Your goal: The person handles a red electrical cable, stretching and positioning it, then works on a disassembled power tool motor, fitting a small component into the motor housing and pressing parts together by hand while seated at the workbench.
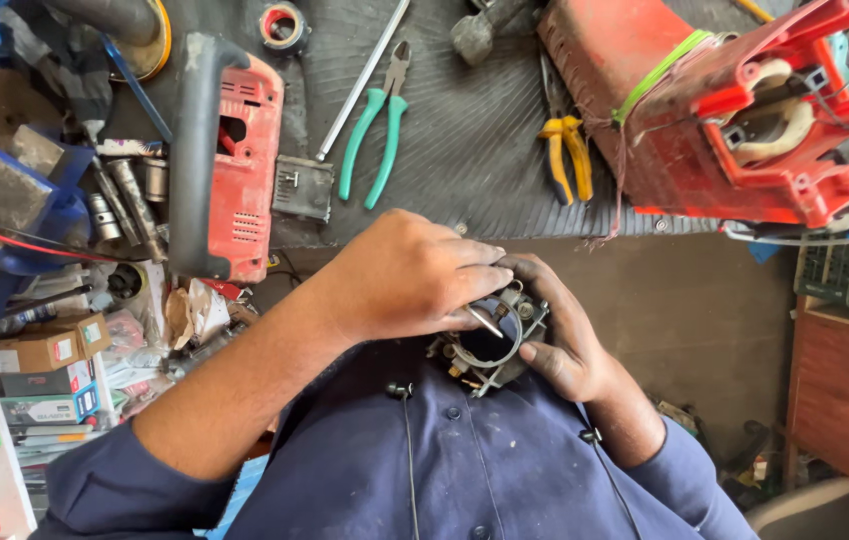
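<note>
My left hand (410, 275) pinches a thin metal pin (486, 322) into the small engine part (490, 345) my right hand (565, 330) grips at my chest, so I think the fixing isn't finished.

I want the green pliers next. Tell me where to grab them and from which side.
Grip the green pliers around both green handles, near the middle, coming from the side nearest the person. They lie flat on the ribbed mat with the metal jaws pointing away and the handles splayed toward the body, with open mat on either side.
</note>
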Demonstrator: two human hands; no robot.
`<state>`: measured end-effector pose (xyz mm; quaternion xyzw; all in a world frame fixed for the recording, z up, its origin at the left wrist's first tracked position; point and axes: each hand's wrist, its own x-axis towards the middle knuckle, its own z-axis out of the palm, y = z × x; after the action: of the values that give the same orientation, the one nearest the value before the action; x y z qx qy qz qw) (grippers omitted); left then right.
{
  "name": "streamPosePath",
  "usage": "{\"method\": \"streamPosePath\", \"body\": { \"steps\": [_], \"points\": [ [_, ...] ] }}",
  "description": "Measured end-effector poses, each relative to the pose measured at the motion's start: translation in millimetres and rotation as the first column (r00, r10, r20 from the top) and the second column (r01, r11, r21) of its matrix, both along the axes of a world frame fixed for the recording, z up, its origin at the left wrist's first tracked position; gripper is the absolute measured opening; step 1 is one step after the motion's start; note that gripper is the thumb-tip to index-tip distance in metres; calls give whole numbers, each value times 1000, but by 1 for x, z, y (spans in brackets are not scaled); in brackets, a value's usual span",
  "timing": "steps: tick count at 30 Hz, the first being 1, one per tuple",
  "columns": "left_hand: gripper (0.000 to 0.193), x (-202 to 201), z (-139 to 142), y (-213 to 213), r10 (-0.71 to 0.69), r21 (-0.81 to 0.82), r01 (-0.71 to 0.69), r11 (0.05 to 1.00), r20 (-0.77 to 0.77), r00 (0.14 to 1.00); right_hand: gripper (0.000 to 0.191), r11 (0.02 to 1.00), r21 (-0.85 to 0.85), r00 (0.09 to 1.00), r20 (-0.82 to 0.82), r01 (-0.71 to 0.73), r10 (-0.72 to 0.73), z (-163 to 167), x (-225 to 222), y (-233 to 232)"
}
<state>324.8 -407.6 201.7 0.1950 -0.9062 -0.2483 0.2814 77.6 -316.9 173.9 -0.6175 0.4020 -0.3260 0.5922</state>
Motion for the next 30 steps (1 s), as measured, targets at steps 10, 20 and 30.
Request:
{"method": "streamPosePath", "body": {
  "steps": [10,20,30],
  "points": [
    [29,-43,41,1,88,-211,-93,973,-31,996,80,971,-152,969,-193,-182,152,57,-62,-34],
    [34,-84,32,24,118,-335,-122,934,-32,993,86,887,-238,898,-304,-395,318,66,-106,-39],
    [33,-91,19,33,180,-239,-197,951,-92,979,87,869,-320,914,-275,-378,297,56,-114,-44]
  ]
}}
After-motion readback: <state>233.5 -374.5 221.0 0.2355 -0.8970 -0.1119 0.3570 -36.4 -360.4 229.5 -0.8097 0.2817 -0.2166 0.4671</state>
